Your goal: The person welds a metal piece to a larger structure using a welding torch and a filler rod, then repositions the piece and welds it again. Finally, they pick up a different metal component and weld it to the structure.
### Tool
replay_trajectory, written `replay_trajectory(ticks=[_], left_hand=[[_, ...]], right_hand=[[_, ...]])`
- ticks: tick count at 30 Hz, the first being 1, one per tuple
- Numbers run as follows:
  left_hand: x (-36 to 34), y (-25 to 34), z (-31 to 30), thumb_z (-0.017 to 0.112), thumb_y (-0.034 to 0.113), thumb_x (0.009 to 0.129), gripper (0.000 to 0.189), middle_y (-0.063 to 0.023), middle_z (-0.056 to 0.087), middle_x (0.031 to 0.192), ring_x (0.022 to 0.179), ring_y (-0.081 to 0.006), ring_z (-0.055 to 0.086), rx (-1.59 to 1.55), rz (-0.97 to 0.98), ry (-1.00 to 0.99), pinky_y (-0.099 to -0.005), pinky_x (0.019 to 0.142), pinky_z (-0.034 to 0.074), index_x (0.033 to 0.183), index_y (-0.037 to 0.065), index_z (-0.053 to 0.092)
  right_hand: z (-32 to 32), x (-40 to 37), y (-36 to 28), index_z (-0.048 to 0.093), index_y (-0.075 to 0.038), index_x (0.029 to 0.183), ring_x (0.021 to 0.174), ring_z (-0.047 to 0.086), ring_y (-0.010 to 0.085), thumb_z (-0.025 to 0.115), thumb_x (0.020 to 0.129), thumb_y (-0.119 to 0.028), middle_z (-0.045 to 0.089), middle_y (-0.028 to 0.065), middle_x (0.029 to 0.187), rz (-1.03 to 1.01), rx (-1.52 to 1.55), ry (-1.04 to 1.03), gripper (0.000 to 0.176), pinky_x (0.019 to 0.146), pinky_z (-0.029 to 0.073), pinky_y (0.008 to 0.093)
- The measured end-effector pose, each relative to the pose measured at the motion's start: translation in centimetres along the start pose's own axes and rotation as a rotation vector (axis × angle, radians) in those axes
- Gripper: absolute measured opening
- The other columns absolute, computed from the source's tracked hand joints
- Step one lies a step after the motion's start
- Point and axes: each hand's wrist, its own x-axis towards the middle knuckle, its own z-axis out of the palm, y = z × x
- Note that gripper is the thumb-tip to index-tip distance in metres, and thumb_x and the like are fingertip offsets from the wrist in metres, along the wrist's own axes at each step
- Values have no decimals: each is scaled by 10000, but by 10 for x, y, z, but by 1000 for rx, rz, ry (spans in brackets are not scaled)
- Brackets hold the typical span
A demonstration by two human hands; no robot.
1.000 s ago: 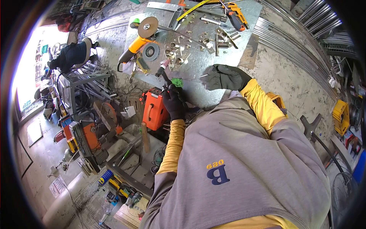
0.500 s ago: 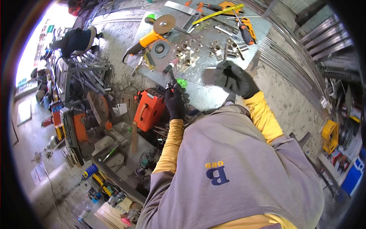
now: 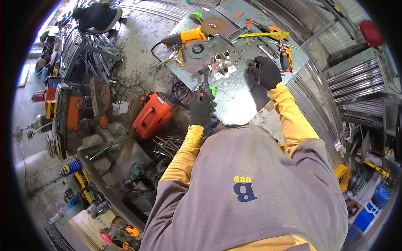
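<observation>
My left hand (image 3: 201,109), in a black glove, is wrapped around a TIG welding torch (image 3: 206,79). Its pink nozzle points at small metal plates with short round tubes (image 3: 225,72) on the sheet-metal tabletop (image 3: 232,98). My right hand (image 3: 269,74), also gloved, is at the right part of the table with its fingers curled in; what they hold, if anything, is hidden. Close to that hand lie a screwdriver (image 3: 285,62) and slim metal rods (image 3: 267,52). A yellow angle grinder (image 3: 188,35) and a grey grinding disc (image 3: 197,49) lie beyond the torch.
Across the table's far side are a yellow tape measure (image 3: 264,34) and an orange clamp (image 3: 250,23). An orange-red machine (image 3: 155,115) stands on the floor left of the table. Metal tubes (image 3: 356,79) are stacked at right. Another person (image 3: 98,17) crouches at upper left.
My right hand has moved right and slightly forward, and the blurred flat piece by its fingers is no longer visible. The torch stays in my left hand. The view has shifted.
</observation>
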Motion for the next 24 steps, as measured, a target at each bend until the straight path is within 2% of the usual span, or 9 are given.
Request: replay_trajectory(ticks=[4,9,10,13,15,17,19,21,24], left_hand=[[0,-2,-1,642,224,1089,178,-59,696,888,632,-164,712,-49,2,7,-309,499,531,1106,48,638],[8,-9,-4,621,289,1114,228,-83,723,898,612,-179,706,-17,55,-37,-322,496,553,1142,62,635],[8,-11,-5,621,289,1114,228,-83,723,898,612,-179,706,-18,52,-43,-322,496,553,1142,62,635],[11,-10,-5,631,312,1116,243,-80,724,899,589,-179,689,-33,-15,-37,-327,488,546,1167,75,637],[11,-12,-7,640,332,1116,254,-76,715,872,584,-189,682,-33,-12,-60,-340,487,543,1177,85,635],[11,-14,-13,674,298,1098,242,-59,710,911,640,-164,703,-142,-44,-92,-309,500,532,1160,65,643],[9,-14,-11,688,324,1100,272,-62,698,911,630,-161,674,-208,-62,-82,-312,486,519,1185,71,634],[10,-11,-9,700,338,1097,290,-63,686,901,610,-159,646,-176,-47,-123,-316,478,509,1197,75,629],[9,-11,-7,694,330,1097,276,-62,689,890,623,-166,674,-130,-5,-90,-319,485,524,1172,72,633]], right_hand=[[6,9,-2,800,-62,1190,1061,760,407,771,886,-271,789,211,1113,-9,-26,-16,370,934,598,470],[-15,17,-13,816,-52,1130,980,773,404,758,881,-215,798,206,1051,-91,91,183,303,895,609,446],[-20,19,-14,808,-28,1131,926,788,304,765,902,-210,817,166,1040,-97,160,210,296,860,607,390],[-39,13,-23,795,-31,1218,934,758,173,749,967,-189,816,80,1086,-54,418,217,300,818,592,324],[-51,1,-25,782,-35,1229,954,736,147,755,976,-154,803,43,1114,77,540,169,281,831,591,305],[-55,-13,-22,765,-42,1244,965,717,124,754,980,-116,781,34,1129,221,1144,26,273,847,593,294],[-45,-42,-30,778,-22,1231,903,724,125,737,988,-101,783,44,1066,213,1277,51,259,830,588,284],[-35,-79,-24,766,-10,1246,932,737,145,746,984,-97,788,63,1094,204,1043,-128,277,842,601,299],[-10,-118,-38,740,1,1274,975,746,171,743,995,-114,793,76,1133,421,1340,-205,301,861,613,324]])
